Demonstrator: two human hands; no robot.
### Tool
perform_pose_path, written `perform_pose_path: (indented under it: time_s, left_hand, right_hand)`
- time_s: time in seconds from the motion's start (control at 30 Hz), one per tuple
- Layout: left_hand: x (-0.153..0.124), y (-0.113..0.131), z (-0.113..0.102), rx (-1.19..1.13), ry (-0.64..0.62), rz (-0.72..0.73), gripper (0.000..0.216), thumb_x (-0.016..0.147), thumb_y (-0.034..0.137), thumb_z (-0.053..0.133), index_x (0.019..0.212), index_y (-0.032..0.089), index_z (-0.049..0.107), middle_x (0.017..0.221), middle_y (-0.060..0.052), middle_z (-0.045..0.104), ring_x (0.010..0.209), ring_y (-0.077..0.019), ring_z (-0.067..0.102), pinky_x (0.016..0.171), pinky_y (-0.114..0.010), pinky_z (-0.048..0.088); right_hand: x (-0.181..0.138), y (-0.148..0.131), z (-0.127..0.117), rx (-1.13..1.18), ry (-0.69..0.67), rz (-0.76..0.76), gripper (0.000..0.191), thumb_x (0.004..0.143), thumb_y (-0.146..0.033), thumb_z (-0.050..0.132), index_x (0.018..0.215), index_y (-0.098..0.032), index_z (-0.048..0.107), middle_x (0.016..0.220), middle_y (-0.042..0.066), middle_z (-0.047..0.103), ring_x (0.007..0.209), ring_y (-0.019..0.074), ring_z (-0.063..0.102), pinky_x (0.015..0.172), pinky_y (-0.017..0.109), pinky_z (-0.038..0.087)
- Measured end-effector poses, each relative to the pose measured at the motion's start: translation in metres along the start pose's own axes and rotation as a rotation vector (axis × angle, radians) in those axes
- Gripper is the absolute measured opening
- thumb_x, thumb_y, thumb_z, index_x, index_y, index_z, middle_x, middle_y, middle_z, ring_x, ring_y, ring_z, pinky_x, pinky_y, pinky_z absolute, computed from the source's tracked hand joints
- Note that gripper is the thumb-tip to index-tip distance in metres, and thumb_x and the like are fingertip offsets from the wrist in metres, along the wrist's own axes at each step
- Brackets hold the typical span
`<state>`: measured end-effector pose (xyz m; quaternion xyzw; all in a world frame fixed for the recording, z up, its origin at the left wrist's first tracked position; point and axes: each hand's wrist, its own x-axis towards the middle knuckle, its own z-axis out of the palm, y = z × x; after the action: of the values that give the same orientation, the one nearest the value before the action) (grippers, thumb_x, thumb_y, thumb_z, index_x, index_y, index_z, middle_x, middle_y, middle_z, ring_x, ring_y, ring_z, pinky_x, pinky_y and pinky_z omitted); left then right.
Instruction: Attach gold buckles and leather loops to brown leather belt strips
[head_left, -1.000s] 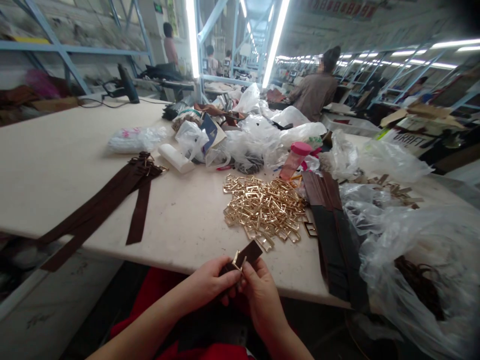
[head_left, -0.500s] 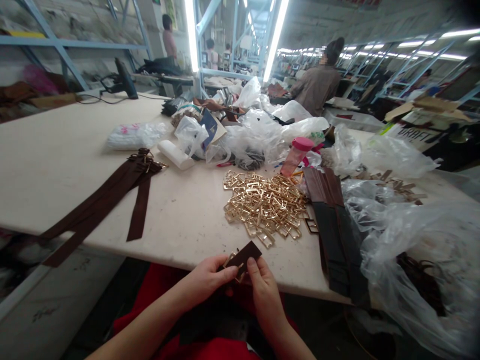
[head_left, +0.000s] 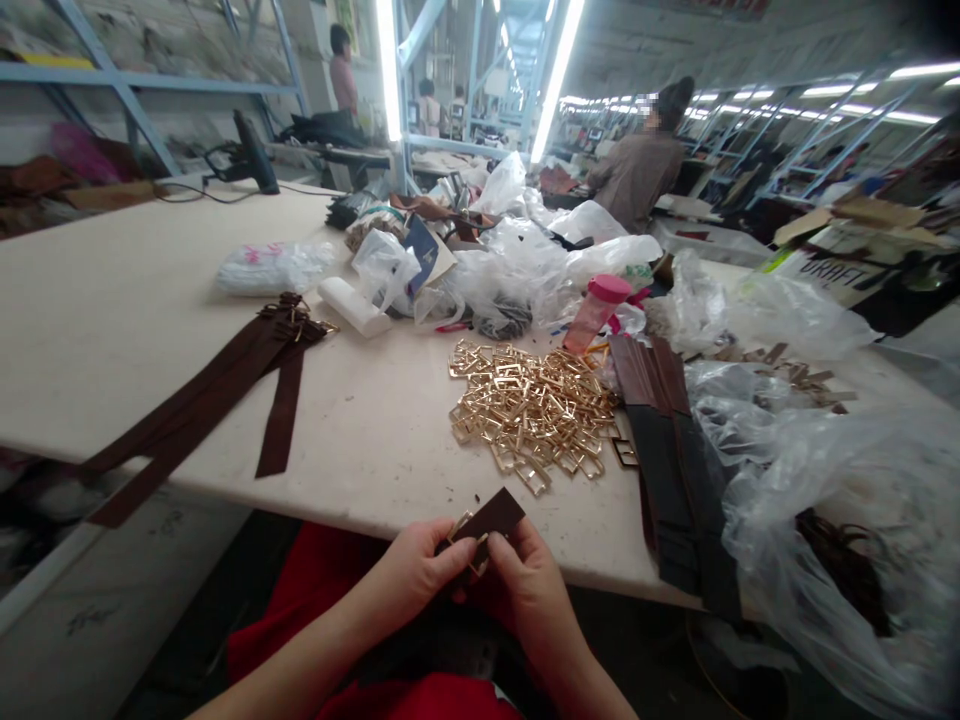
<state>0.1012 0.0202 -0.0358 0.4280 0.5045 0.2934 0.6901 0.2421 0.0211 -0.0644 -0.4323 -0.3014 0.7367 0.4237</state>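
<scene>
Just off the table's front edge, my left hand is closed on a gold buckle, thumb on top. A dark brown leather strap passes by the buckle, its square end pointing up and right. My right hand pinches that strap from the right, its thumb close to the buckle. My fingers hide the lower part of the strap and some of the buckle. Beyond my hands lies a heap of gold buckles. On the left, several brown straps rest in a bunch with buckles at their far ends.
Dark straps lie stacked on the right, beside a large clear plastic bag. A pink-lidded bottle stands behind the buckle heap. Plastic bags fill the table's back. A white roll lies left of them. A person is farther back.
My right thumb has slid down and left along the strap, closer to the buckle. Both hands remain at nearly the same place, holding the same pieces.
</scene>
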Motion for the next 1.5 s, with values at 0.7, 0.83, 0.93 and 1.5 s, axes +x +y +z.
perform_pose_path:
  time_s: [0.7,0.83,0.93,1.5]
  left_hand:
    - [-0.008,-0.002,0.012,0.029,0.002,0.043,0.035,0.080,0.047,0.048,0.071,0.014,0.052,0.061,0.002,0.051,0.050,-0.0084,0.045,0.048,-0.019,0.035]
    - [-0.011,-0.008,0.013,0.028,0.014,0.082,0.034,0.081,0.046,0.049,0.071,0.014,0.053,0.060,0.003,0.051,0.051,-0.0078,0.044,0.047,-0.018,0.034]
    - [-0.012,-0.010,0.013,0.014,0.032,0.085,0.034,0.080,0.046,0.050,0.073,0.014,0.055,0.060,0.003,0.051,0.051,-0.0081,0.045,0.047,-0.018,0.035]
    - [-0.015,-0.015,0.019,0.072,0.126,0.030,0.033,0.081,0.046,0.048,0.067,0.016,0.050,0.058,0.004,0.049,0.050,-0.0091,0.043,0.046,-0.019,0.033]
  right_hand:
    - [-0.010,-0.001,-0.017,-0.493,0.010,-0.312,0.018,0.078,-0.025,0.058,0.095,-0.020,0.058,0.086,0.003,0.059,0.078,0.0174,0.058,0.067,0.029,0.050]
    - [-0.014,-0.009,-0.014,-0.709,0.008,-0.485,0.006,0.079,-0.020,0.054,0.083,-0.020,0.058,0.081,0.002,0.054,0.075,0.0149,0.054,0.065,0.026,0.047]
    - [-0.016,-0.010,-0.013,-0.765,0.005,-0.540,0.008,0.078,-0.018,0.054,0.084,-0.020,0.059,0.082,0.003,0.055,0.075,0.0157,0.055,0.065,0.027,0.046]
    - [-0.018,-0.005,-0.020,-0.857,-0.019,-0.456,0.010,0.080,-0.025,0.054,0.073,-0.019,0.058,0.065,0.000,0.055,0.061,0.0137,0.050,0.056,0.026,0.040]
